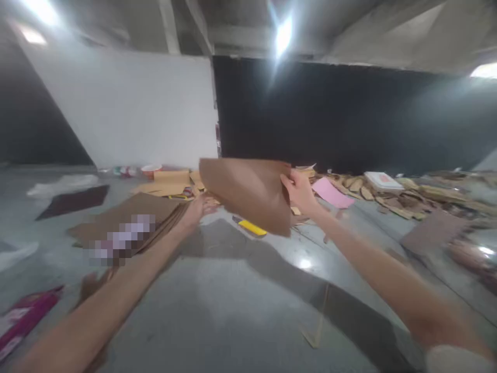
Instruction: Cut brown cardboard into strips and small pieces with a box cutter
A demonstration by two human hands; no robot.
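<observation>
My right hand [301, 191] pinches the right edge of a brown sheet [248, 191], which looks like kraft paper or thin card. The sheet hangs raised and slightly curved above the floor. My left hand [199, 207] is blurred, its fingers stretched out just below the sheet's left part; whether they touch it I cannot tell. Beside my left forearm lies a stack of brown sheets [151, 207], partly covered by a pixelated patch. A yellow utility knife [252, 227] rests on the floor beneath the raised sheet.
A pink sheet [333, 192] lies right of my right hand. Heaped brown scraps [404, 202] and a white box [383, 181] stand further right. Tan card pieces [171, 181] lie ahead, a dark sheet [75, 201] at left, a magenta packet [29, 316] at lower left.
</observation>
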